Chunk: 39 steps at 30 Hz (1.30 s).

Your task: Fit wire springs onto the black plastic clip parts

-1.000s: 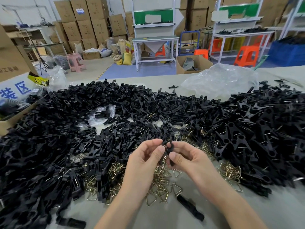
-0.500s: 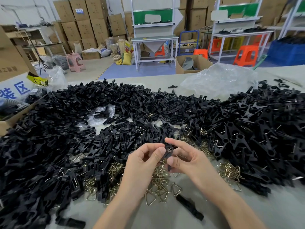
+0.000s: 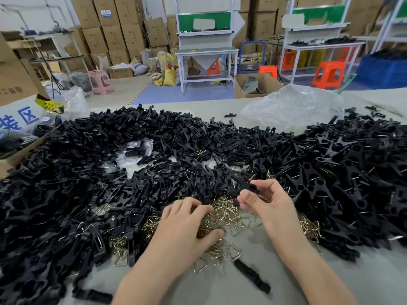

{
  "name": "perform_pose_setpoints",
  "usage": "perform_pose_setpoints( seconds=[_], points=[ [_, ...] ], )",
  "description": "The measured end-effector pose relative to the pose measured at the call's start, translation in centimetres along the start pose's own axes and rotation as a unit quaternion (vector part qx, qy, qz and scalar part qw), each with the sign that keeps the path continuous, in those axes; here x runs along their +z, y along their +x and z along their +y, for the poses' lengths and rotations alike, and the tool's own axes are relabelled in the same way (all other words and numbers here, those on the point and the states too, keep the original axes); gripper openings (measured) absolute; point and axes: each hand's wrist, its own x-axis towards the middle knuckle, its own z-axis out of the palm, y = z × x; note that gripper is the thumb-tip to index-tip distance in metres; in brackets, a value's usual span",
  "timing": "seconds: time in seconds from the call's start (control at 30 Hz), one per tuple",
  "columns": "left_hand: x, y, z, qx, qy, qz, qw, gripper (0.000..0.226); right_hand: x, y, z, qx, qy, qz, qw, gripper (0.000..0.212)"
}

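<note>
My right hand (image 3: 267,203) pinches a black plastic clip part (image 3: 245,186) between thumb and fingers, held above the spring heap. My left hand (image 3: 187,223) rests palm down on the heap of brass-coloured wire springs (image 3: 224,213), fingers curled into it; whether it holds a spring I cannot tell. A wide mound of loose black clip parts (image 3: 88,177) covers the table to the left and behind. Clips with springs fitted lie piled at the right (image 3: 343,177).
A single black clip part (image 3: 252,276) lies on the bare grey table (image 3: 275,289) near my forearms. A clear plastic bag (image 3: 293,106) sits at the back right. A cardboard box (image 3: 13,89) stands at the left edge. Benches, stools and cartons fill the room behind.
My left hand has let go of the clip part and dropped onto the spring heap. My right hand has moved right, keeping the black clip part, now turned more level.
</note>
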Motion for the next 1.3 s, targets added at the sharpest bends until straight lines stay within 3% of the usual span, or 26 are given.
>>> perform_pose_setpoints(
  seconds=[0.13,0.23,0.33,0.47,0.63,0.77,0.9,1.03,1.17,1.3],
  points=[
    [0.2,0.4,0.3,-0.009,0.012,0.047,0.999,0.030,0.1,0.1,0.2,0.004,-0.005,-0.002,1.000,0.057],
    [0.0,0.5,0.2,-0.014,-0.038,0.065,0.997,0.012,0.1,0.1,0.2,0.003,-0.017,-0.006,1.000,0.060],
    [-0.2,0.5,0.2,-0.035,-0.133,0.102,0.985,0.014,0.1,0.1,0.2,-0.006,-0.007,-0.004,1.000,0.058],
    [-0.6,0.4,0.4,-0.084,-0.286,0.140,0.944,0.015,0.1,0.0,0.3,-0.006,-0.018,-0.015,1.000,0.058],
    [-0.9,0.5,0.9,-0.087,-0.368,0.196,0.905,0.015,0.1,0.0,0.6,0.002,-0.026,-0.042,0.999,0.052],
    [-1.0,0.4,0.9,-0.081,-0.330,0.199,0.919,0.018,0.1,-0.1,0.7,0.000,-0.029,-0.061,0.998,0.043],
    [-0.6,0.5,0.9,-0.060,-0.283,0.183,0.940,0.015,0.3,-0.2,0.6,-0.002,-0.039,-0.062,0.997,0.054],
    [-0.8,0.6,0.8,-0.056,-0.328,0.175,0.927,0.031,0.4,-0.3,0.3,-0.002,-0.023,-0.073,0.997,0.054],
    [-0.7,0.7,0.7,-0.069,-0.361,0.161,0.916,0.032,0.6,-0.2,0.5,0.016,0.002,-0.096,0.995,0.048],
    [-0.6,0.4,0.5,-0.046,-0.221,0.193,0.955,0.021,0.6,-0.2,0.3,0.022,-0.003,-0.102,0.995,0.047]
  ],
)
